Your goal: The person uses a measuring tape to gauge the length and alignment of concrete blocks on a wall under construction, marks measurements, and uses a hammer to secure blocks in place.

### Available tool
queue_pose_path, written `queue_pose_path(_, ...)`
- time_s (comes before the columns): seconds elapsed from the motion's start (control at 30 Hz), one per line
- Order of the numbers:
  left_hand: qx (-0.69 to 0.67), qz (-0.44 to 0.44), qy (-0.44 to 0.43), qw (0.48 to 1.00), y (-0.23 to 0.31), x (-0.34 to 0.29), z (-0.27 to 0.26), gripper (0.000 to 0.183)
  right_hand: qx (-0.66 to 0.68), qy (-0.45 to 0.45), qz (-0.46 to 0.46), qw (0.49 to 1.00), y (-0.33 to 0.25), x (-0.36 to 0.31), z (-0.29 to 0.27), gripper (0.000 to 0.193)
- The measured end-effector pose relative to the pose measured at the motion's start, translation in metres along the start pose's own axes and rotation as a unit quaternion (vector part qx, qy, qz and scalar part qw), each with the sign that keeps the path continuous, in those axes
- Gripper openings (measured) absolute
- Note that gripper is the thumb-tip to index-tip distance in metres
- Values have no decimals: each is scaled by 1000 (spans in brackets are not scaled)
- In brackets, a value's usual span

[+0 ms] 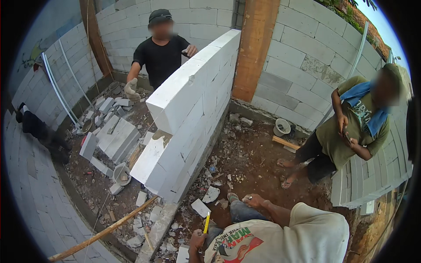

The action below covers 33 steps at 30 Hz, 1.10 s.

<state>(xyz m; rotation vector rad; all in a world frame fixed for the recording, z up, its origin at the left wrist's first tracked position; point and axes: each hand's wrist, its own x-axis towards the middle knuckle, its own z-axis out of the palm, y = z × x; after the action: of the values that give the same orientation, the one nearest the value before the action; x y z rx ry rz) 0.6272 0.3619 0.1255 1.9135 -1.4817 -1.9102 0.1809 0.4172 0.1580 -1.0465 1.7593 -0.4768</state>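
Note:
My left hand (198,240) is at the lower middle, closed on a tape measure (207,222) whose yellow blade sticks up from the fingers. Just beyond the blade lies a cut piece of white block (200,207), with a broken block piece (212,194) beside it on the ground. My right hand (254,201) is held out past my jeans, its fingers curled together. A small pale tip shows at those fingers, too small to name. Ahead to the left rises a partly built white block wall (184,140), stepped at its near end; neither hand touches it.
Behind the wall stands a co-worker in black (158,61); at right, a person in an olive shirt (351,118) handles a small object. Another person (44,131) is far left. Stacked blocks (116,140), buckets (281,127), rubble and a wooden pole (105,230) lie around.

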Motion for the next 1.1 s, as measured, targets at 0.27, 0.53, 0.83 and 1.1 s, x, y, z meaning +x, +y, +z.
queue_pose_path(0.27,308,442,-171,825,-103,11,-25,31,-90,-74,242,963,61,-29,14,49)
queue_pose_path(0.53,256,172,-161,938,-44,54,-17,33,52,31,158,986,55,-35,37,40)
queue_pose_path(0.83,324,268,-182,889,-41,45,-22,34,86,37,221,971,86,-88,27,37)
queue_pose_path(1.1,135,24,-104,985,-46,73,-3,34,119,25,272,955,114,-104,20,24)
